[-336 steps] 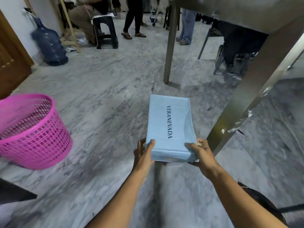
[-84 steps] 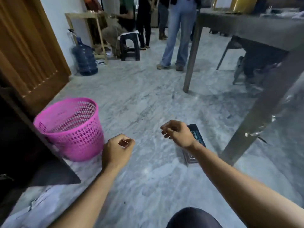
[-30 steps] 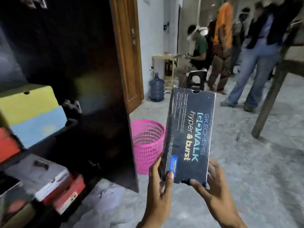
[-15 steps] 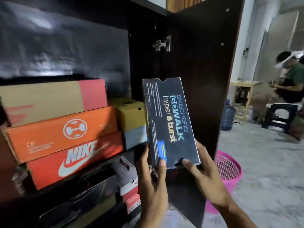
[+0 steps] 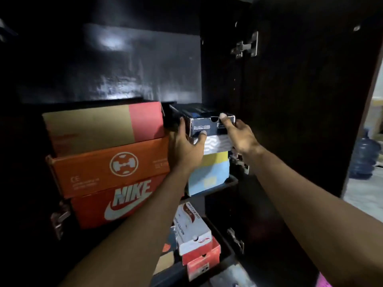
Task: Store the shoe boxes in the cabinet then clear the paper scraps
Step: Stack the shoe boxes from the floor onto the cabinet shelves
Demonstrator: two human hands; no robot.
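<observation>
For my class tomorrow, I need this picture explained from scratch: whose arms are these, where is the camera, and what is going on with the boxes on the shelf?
There is no machine here. A person wears a camera on the head, looking forward and down, so the two bare arms reaching in are their own. They face an open dark cabinet. The left hand and right hand both grip a dark shoe box, set on top of a white wavy-patterned box, which sits on a yellow and blue box. Beside it on the same shelf stands a stack: a tan and red box, an orange box and a red Nike box. More boxes lie on the shelf below.
</observation>
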